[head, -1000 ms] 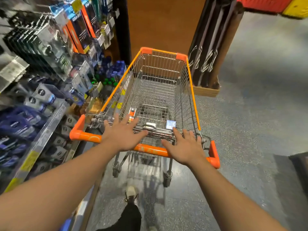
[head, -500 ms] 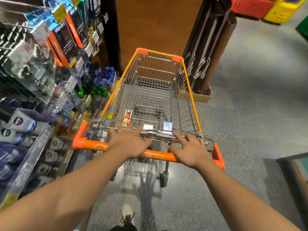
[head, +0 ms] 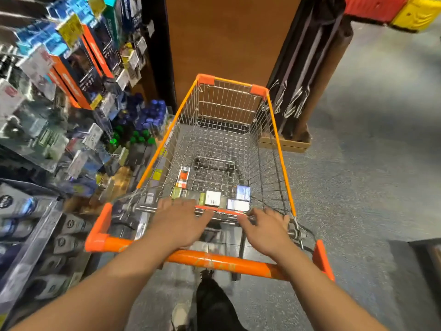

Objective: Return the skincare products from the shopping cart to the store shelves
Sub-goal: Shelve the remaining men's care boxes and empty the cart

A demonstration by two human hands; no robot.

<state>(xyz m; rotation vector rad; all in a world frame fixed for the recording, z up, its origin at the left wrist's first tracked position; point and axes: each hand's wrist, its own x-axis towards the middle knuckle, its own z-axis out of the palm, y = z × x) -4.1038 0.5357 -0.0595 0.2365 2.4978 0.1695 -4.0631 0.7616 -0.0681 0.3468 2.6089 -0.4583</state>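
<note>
Progress: early, we judge | boxes (head: 212, 198) lie on the cart (head: 274, 130) floor at its near end, none shelved | left hand (head: 177, 222) and right hand (head: 267, 231) released, fingers spread, grasping nothing | shelves (head: 59, 144) close on our left

Small product boxes (head: 213, 198) flat on cart (head: 278, 130) floor.
</note>
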